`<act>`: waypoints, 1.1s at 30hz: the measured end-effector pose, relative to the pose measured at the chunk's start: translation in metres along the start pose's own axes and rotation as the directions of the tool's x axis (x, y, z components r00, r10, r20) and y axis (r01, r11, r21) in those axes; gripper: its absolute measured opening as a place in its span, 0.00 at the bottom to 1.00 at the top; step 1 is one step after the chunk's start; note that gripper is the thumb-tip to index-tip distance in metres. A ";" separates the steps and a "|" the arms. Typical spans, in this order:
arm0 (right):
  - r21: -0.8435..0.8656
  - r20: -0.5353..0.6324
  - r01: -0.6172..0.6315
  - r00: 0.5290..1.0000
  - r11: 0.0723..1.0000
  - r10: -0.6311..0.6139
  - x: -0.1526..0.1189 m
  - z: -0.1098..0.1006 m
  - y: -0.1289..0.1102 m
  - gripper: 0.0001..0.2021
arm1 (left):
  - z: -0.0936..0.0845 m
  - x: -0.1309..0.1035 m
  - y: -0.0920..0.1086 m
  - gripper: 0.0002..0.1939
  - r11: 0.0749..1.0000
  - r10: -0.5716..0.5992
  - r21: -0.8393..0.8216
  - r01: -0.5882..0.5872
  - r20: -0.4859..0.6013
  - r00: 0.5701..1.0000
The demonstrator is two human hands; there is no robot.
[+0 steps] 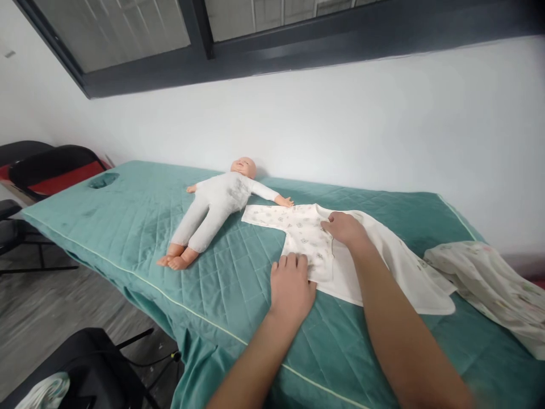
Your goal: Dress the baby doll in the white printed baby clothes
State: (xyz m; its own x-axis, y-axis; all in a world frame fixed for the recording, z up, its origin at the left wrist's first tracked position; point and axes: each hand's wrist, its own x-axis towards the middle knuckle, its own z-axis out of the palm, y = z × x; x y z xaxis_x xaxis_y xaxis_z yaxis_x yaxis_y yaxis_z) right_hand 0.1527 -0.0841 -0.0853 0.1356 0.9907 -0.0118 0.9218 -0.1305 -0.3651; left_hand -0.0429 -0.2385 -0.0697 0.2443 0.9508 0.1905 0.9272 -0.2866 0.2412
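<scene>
A white baby shirt (302,224) with a small print is spread on the green quilted cover, one sleeve reaching left and its front panel folded open over a plain white inside. My right hand (346,228) pinches the front edge of the shirt near the neckline. At the lower corner, my left hand (292,287) has its fingers bent together on the shirt's hem, the thumb at the hem edge. Left of the shirt a baby doll (219,196) in a white body lies on its back. One doll hand touches or nearly touches the sleeve.
The green quilted cover (140,238) drapes over a long bed along a white wall (340,125). A crumpled printed cloth (489,284) lies at the right. Black chairs (59,165) stand at the left; another chair (89,369) at the front holds a striped cloth (46,392).
</scene>
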 end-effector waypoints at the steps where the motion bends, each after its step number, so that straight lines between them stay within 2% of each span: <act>1: -0.008 0.007 -0.005 1.000 1.000 0.005 -0.001 -0.001 0.000 0.12 | -0.001 0.000 0.000 0.14 0.999 -0.032 0.007 0.032 -0.005 0.999; 7: 0.001 0.023 -0.005 1.000 1.000 0.005 -0.001 -0.003 -0.001 0.12 | -0.002 -0.001 -0.002 0.14 0.991 -0.133 0.021 0.133 -0.026 0.991; 12: 0.076 0.022 -0.009 1.000 0.997 0.007 0.002 -0.004 0.003 0.10 | -0.003 -0.004 -0.004 0.15 0.981 -0.193 -0.021 0.192 -0.032 0.981; 16: 0.231 0.082 0.024 0.996 0.973 -0.044 0.002 -0.008 0.002 0.15 | 0.001 -0.002 -0.009 0.09 0.963 -0.247 -0.137 0.231 -0.106 0.963; 18: 0.341 0.096 0.050 0.991 0.939 -0.088 0.000 -0.010 -0.007 0.19 | 0.003 0.001 -0.013 0.13 0.920 -0.324 -0.272 0.282 -0.125 0.938; 20: 0.468 0.063 0.102 0.987 0.878 -0.148 -0.004 -0.008 -0.021 0.23 | 0.004 0.004 -0.019 0.18 0.815 -0.434 -0.487 0.314 -0.154 0.888; 21: 0.558 0.024 0.148 0.981 0.816 -0.195 -0.006 -0.006 -0.028 0.26 | 0.004 0.004 -0.021 0.19 0.735 -0.499 -0.605 0.305 -0.179 0.848; 23: 0.692 -0.091 0.258 0.957 0.674 -0.274 -0.007 0.002 -0.037 0.26 | 0.005 0.004 -0.027 0.17 0.567 -0.634 -0.787 0.243 -0.229 0.739; 25: 0.713 -0.190 0.335 0.938 0.616 -0.291 -0.006 0.012 -0.038 0.22 | 0.007 0.002 -0.031 0.14 0.488 -0.718 -0.854 0.180 -0.275 0.639; 27: 0.632 -0.231 0.350 0.937 0.691 -0.263 -0.004 0.022 -0.031 0.15 | 0.010 -0.001 -0.032 0.13 0.525 -0.727 -0.838 0.152 -0.348 0.592; 29: 0.538 -0.244 0.352 0.935 0.766 -0.258 -0.003 0.029 -0.024 0.12 | 0.012 -0.003 -0.032 0.14 0.633 -0.663 -0.764 0.125 -0.451 0.598; 31: 0.437 -0.247 0.391 0.918 0.810 -0.310 -0.005 0.032 -0.022 0.13 | 0.013 -0.004 -0.029 0.14 0.751 -0.545 -0.655 0.081 -0.546 0.637; 33: 0.334 -0.230 0.454 0.889 0.826 -0.396 -0.010 0.032 -0.026 0.14 | 0.013 -0.005 -0.026 0.12 0.841 -0.398 -0.541 0.023 -0.589 0.704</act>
State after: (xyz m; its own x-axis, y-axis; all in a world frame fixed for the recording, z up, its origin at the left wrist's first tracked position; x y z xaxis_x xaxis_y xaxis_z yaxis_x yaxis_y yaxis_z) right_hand 0.1154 -0.0896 -0.1049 -0.1605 0.9235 0.3484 0.7017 0.3550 -0.6178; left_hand -0.0648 -0.2340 -0.0894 -0.3641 0.7136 0.5985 0.6319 -0.2828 0.7216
